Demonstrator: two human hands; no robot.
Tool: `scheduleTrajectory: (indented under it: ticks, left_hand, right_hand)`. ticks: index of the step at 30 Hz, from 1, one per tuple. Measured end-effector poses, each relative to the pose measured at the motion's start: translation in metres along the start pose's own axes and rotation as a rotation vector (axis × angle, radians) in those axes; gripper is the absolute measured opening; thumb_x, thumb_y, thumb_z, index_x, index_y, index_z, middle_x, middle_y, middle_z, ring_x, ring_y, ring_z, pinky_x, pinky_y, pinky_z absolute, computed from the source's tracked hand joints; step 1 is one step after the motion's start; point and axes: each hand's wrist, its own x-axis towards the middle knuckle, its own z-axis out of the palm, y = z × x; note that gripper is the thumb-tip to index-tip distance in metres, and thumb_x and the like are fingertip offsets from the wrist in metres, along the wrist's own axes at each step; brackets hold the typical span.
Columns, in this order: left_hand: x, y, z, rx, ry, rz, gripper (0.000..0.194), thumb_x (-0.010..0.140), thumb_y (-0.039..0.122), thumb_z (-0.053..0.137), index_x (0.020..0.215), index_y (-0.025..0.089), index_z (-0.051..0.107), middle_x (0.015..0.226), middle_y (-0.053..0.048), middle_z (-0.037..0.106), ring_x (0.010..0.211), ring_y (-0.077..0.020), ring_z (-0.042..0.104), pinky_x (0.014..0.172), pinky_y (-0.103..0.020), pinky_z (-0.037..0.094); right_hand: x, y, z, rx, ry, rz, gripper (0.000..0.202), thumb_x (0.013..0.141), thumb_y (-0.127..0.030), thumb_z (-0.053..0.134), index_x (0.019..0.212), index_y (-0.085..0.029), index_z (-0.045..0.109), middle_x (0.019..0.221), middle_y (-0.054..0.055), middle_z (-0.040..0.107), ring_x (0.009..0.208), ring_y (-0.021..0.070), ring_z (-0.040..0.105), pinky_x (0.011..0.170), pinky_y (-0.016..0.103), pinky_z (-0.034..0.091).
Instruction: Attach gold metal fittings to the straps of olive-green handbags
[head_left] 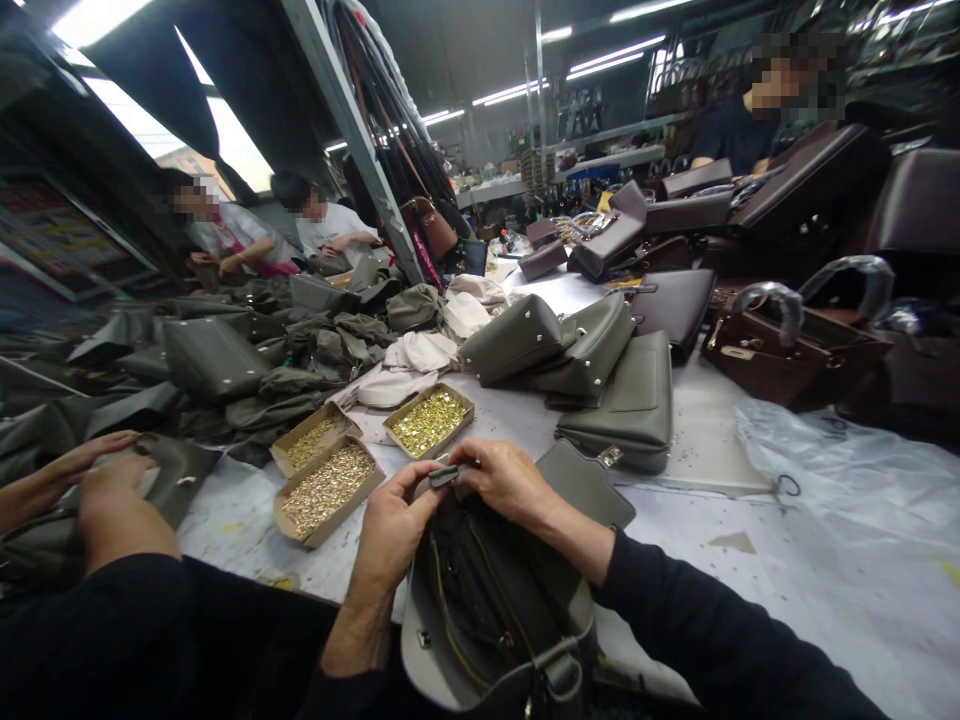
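Observation:
An open dark green handbag [495, 600] stands at the table's near edge, its dark lining and zipper showing. My left hand [401, 515] pinches a small green leather tab [444, 476] at the bag's upper edge between thumb and fingers. From the right, my right hand [502, 480] grips the same tab, its fingers bent around it. The bag's flap [585, 485] with a metal clasp lies behind my right wrist. Just beyond my hands are cardboard boxes of small gold metal pieces [427, 420] and copper-toned pieces [328, 487].
A co-worker's hands [112, 480] hold a green bag at the left. Green bags [622, 400] stand behind my hands, with brown bags [795, 345] farther right. Clear plastic [847, 510] covers the right table. Green bags [214, 355] pile at back left. Other people sit beyond.

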Motion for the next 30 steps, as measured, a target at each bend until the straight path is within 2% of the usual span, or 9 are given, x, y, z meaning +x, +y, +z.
scheduleTrajectory:
  ticks: [5, 7, 11, 15, 18, 22, 26, 30]
  left_hand:
    - [0.006, -0.002, -0.001, -0.114, -0.019, -0.062, 0.039, 0.067, 0.037, 0.083, 0.097, 0.016, 0.072, 0.093, -0.006, 0.076, 0.087, -0.0219, 0.069, 0.077, -0.027, 0.052]
    - [0.007, -0.003, -0.003, -0.167, -0.028, -0.083, 0.039, 0.064, 0.035, 0.085, 0.095, 0.015, 0.072, 0.091, -0.006, 0.076, 0.082, -0.0195, 0.068, 0.073, -0.025, 0.052]
    - [0.008, -0.003, -0.006, -0.276, -0.037, -0.13, 0.041, 0.058, 0.03, 0.09, 0.091, 0.014, 0.073, 0.089, -0.005, 0.076, 0.078, -0.0159, 0.067, 0.071, -0.022, 0.052]
    - [0.01, -0.008, -0.01, -0.401, -0.088, -0.226, 0.048, 0.054, 0.027, 0.094, 0.094, 0.014, 0.071, 0.088, -0.005, 0.076, 0.073, -0.0151, 0.069, 0.067, -0.022, 0.054]
    - [0.012, -0.019, -0.014, -0.511, -0.126, -0.312, 0.053, 0.053, 0.025, 0.096, 0.096, 0.014, 0.068, 0.085, -0.006, 0.076, 0.069, -0.0163, 0.07, 0.064, -0.023, 0.056]
    - [0.015, -0.035, -0.016, -0.656, -0.176, -0.417, 0.058, 0.054, 0.023, 0.096, 0.101, 0.016, 0.062, 0.081, -0.006, 0.076, 0.062, -0.0181, 0.071, 0.06, -0.026, 0.057]
    - [0.016, -0.046, -0.014, -0.733, -0.176, -0.425, 0.057, 0.055, 0.019, 0.095, 0.101, 0.016, 0.062, 0.083, -0.006, 0.076, 0.064, -0.0173, 0.071, 0.063, -0.025, 0.058]
    - [0.018, -0.047, -0.012, -0.737, -0.178, -0.419, 0.062, 0.052, 0.021, 0.097, 0.102, 0.015, 0.061, 0.085, -0.006, 0.075, 0.065, -0.0171, 0.07, 0.063, -0.026, 0.057]
  right_hand:
    - [0.016, 0.023, 0.009, 0.416, -0.1, 0.055, 0.012, 0.073, -0.02, 0.079, 0.085, -0.022, 0.075, 0.078, -0.004, 0.069, 0.076, 0.0141, 0.06, 0.067, 0.023, 0.04]
    - [0.021, 0.03, 0.014, 0.512, -0.137, 0.078, 0.013, 0.071, -0.021, 0.08, 0.083, -0.02, 0.074, 0.076, -0.003, 0.067, 0.073, 0.0128, 0.058, 0.065, 0.022, 0.04]
    - [0.023, 0.033, 0.021, 0.666, -0.199, 0.121, 0.016, 0.068, -0.024, 0.08, 0.08, -0.017, 0.072, 0.073, -0.003, 0.064, 0.067, 0.0103, 0.053, 0.063, 0.022, 0.039]
    - [0.023, 0.033, 0.025, 0.834, -0.272, 0.19, 0.03, 0.061, -0.032, 0.085, 0.079, -0.015, 0.068, 0.069, -0.004, 0.062, 0.06, 0.0089, 0.05, 0.058, 0.021, 0.036]
    - [0.024, 0.035, 0.029, 0.934, -0.325, 0.251, 0.039, 0.055, -0.038, 0.089, 0.077, -0.015, 0.067, 0.065, -0.004, 0.061, 0.056, 0.0083, 0.049, 0.055, 0.021, 0.034]
    - [0.025, 0.041, 0.038, 1.035, -0.352, 0.313, 0.046, 0.051, -0.04, 0.093, 0.077, -0.014, 0.066, 0.065, -0.002, 0.063, 0.056, 0.009, 0.052, 0.056, 0.021, 0.038]
    - [0.024, 0.045, 0.046, 1.089, -0.343, 0.354, 0.047, 0.051, -0.04, 0.095, 0.078, -0.014, 0.067, 0.065, -0.002, 0.064, 0.054, 0.0084, 0.052, 0.053, 0.021, 0.038]
    - [0.025, 0.049, 0.05, 1.104, -0.322, 0.375, 0.049, 0.049, -0.04, 0.097, 0.078, -0.013, 0.068, 0.064, -0.002, 0.064, 0.052, 0.0075, 0.051, 0.052, 0.02, 0.036]
